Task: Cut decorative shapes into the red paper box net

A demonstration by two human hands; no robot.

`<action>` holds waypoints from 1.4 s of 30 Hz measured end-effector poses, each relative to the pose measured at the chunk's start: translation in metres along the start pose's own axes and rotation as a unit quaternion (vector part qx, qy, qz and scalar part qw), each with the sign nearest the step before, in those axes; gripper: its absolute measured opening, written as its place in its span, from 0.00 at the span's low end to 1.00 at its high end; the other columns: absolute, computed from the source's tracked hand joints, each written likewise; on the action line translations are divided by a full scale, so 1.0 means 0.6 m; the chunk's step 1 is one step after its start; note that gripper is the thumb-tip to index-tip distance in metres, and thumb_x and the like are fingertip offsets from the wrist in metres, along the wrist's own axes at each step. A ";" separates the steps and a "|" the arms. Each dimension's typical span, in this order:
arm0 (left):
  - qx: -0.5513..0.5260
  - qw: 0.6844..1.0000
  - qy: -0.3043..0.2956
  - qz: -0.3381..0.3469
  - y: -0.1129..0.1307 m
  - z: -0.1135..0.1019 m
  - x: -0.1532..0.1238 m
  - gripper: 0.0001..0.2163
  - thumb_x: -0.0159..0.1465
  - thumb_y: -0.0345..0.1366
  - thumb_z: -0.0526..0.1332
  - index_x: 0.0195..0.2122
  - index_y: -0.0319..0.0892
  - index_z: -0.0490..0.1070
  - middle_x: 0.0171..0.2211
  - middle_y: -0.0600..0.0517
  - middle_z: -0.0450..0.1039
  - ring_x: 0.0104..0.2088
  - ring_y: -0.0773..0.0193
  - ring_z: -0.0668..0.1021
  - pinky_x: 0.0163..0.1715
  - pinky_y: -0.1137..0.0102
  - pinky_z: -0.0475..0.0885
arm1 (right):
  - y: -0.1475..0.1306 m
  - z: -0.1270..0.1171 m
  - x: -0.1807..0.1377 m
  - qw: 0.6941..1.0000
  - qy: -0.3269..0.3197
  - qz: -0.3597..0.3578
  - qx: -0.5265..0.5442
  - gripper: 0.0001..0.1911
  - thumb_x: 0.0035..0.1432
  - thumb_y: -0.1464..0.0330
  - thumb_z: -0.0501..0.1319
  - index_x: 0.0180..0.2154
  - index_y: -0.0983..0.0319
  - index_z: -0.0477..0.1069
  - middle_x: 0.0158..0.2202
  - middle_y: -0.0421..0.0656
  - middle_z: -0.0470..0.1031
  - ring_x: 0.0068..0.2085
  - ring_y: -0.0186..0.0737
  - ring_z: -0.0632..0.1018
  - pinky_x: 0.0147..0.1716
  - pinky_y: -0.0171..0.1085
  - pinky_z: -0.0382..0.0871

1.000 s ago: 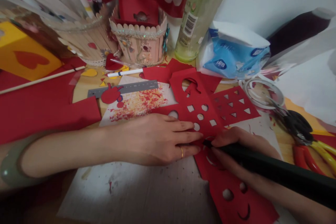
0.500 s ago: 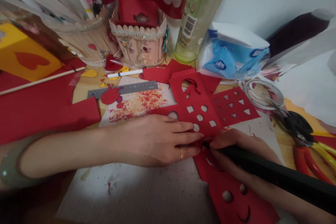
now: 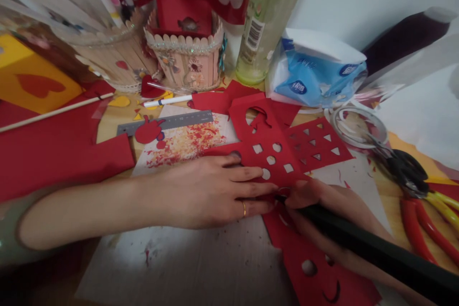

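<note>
My left hand [image 3: 204,193] lies flat, fingers stretched out, pressing on a red card [image 3: 274,129] with round, square and triangular cut-outs. A gold ring and a pale bangle are on that hand and wrist. My right hand [image 3: 322,205] is closed around a long black craft knife [image 3: 362,236], whose dark tip touches the card beside my left fingertips. Near the tip a curved opening shows partly under the fingers. The card's lower panel has two round holes and a smile-shaped slit. Under the card lies a pale, scuffed board [image 3: 179,263].
Behind stand stick-sided holders [image 3: 186,60], a green bottle [image 3: 263,24] and a blue tissue pack [image 3: 315,74]. A grey ruler [image 3: 168,123] lies beyond my left hand, near red and yellow crumbs. At right are tape [image 3: 356,126], black-handled scissors [image 3: 409,167] and red-handled pliers [image 3: 416,229].
The whole view has shifted slightly to the left. Both hands keep nearly the same places on the card, and the knife tip stays beside the left fingertips.
</note>
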State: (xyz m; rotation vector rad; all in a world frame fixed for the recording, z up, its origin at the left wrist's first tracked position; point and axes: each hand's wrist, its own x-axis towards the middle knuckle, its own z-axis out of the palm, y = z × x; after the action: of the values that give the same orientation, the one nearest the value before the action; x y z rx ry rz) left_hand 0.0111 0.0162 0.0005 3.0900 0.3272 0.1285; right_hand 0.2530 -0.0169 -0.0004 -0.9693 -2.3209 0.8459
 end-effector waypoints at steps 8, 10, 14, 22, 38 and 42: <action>-0.008 1.000 0.002 -0.005 0.002 0.003 0.000 0.16 0.70 0.33 0.51 0.58 0.49 0.64 0.61 0.57 0.62 0.59 0.63 0.68 0.50 0.64 0.69 | -0.004 0.001 0.002 0.999 -0.001 0.032 -0.007 0.10 0.56 0.77 0.54 0.35 0.55 0.61 0.23 0.33 0.71 0.20 0.27 0.72 0.20 0.26 0.65; -0.013 1.000 0.000 -0.005 0.002 0.003 0.002 0.16 0.69 0.33 0.52 0.58 0.49 0.64 0.61 0.56 0.61 0.59 0.62 0.68 0.51 0.63 0.69 | -0.006 0.004 0.000 0.999 0.011 0.049 -0.001 0.10 0.56 0.77 0.55 0.34 0.55 0.62 0.22 0.32 0.71 0.19 0.26 0.72 0.19 0.26 0.64; -0.030 0.999 -0.008 -0.014 0.002 -0.001 0.000 0.16 0.69 0.33 0.52 0.57 0.51 0.65 0.61 0.54 0.62 0.59 0.59 0.68 0.51 0.60 0.69 | -0.013 0.010 0.000 0.994 0.048 0.095 -0.007 0.08 0.54 0.75 0.58 0.32 0.55 0.63 0.19 0.29 0.70 0.16 0.25 0.70 0.16 0.25 0.62; -0.053 0.996 -0.042 -0.052 0.018 -0.015 -0.008 0.17 0.65 0.33 0.57 0.56 0.48 0.67 0.59 0.46 0.65 0.58 0.57 0.69 0.46 0.69 0.71 | -0.034 -0.002 0.013 0.982 0.018 0.189 -0.020 0.05 0.52 0.72 0.60 0.31 0.56 0.66 0.21 0.32 0.73 0.18 0.28 0.72 0.18 0.27 0.65; -0.027 0.984 0.130 -0.116 0.033 0.005 0.012 0.10 0.67 0.29 0.53 0.32 0.40 0.73 0.32 0.53 0.74 0.32 0.64 0.74 0.20 0.72 0.64 | -0.038 0.023 -0.001 0.990 0.082 0.100 -0.051 0.07 0.54 0.73 0.59 0.33 0.55 0.62 0.20 0.32 0.69 0.17 0.28 0.67 0.17 0.29 0.61; -0.047 0.985 0.133 -0.104 0.023 0.005 0.021 0.12 0.69 0.30 0.53 0.31 0.40 0.72 0.28 0.55 0.69 0.29 0.66 0.71 0.18 0.71 0.59 | -0.031 0.029 -0.007 0.989 0.100 0.085 -0.066 0.10 0.54 0.74 0.58 0.32 0.55 0.57 0.20 0.31 0.65 0.18 0.28 0.64 0.17 0.29 0.60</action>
State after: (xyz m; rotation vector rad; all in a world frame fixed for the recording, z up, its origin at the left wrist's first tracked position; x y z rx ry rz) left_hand 0.0267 0.0055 -0.0010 2.9215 0.6281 0.5344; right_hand 0.2361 -0.0366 -0.0004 -1.2619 -2.1665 0.6310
